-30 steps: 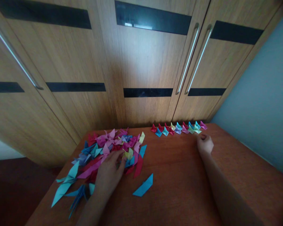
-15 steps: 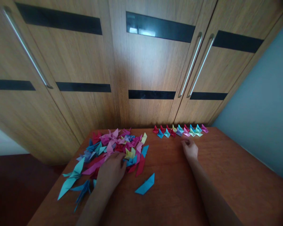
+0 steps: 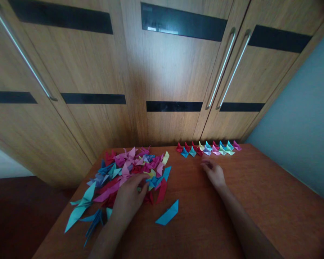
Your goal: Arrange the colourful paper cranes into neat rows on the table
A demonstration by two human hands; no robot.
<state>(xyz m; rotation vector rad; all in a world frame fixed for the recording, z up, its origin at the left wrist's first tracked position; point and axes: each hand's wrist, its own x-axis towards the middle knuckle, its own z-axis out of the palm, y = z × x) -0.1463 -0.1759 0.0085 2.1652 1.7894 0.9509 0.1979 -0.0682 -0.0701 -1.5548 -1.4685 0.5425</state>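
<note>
My left hand (image 3: 132, 190) reaches into a heap of folded paper pieces (image 3: 127, 155) on the left of the table. Its thumb and index finger are bent together at a small blue origami boat (image 3: 154, 182), which they seem to grip by its left end. A yellow paper boat (image 3: 152, 173) lies just behind, partly covered. Over the table, my right hand (image 3: 214, 175) holds nothing; its fingers are loosely apart and point left. Beyond it stand small paper boats (image 3: 207, 149) of several colours, lined up in two rows.
A flat blue folded strip (image 3: 167, 214) lies on the brown table (image 3: 194, 230) between my arms. Teal (image 3: 81, 208) and dark blue (image 3: 96, 220) paper pieces lie at the left. Wooden cabinet doors (image 3: 175, 75) rise behind the table, with a pale blue wall (image 3: 299, 118) on the right.
My right hand has shifted slightly left and its fingers have spread. The blue boat at my left fingertips has moved a little right and up, covering more of the yellow one.
</note>
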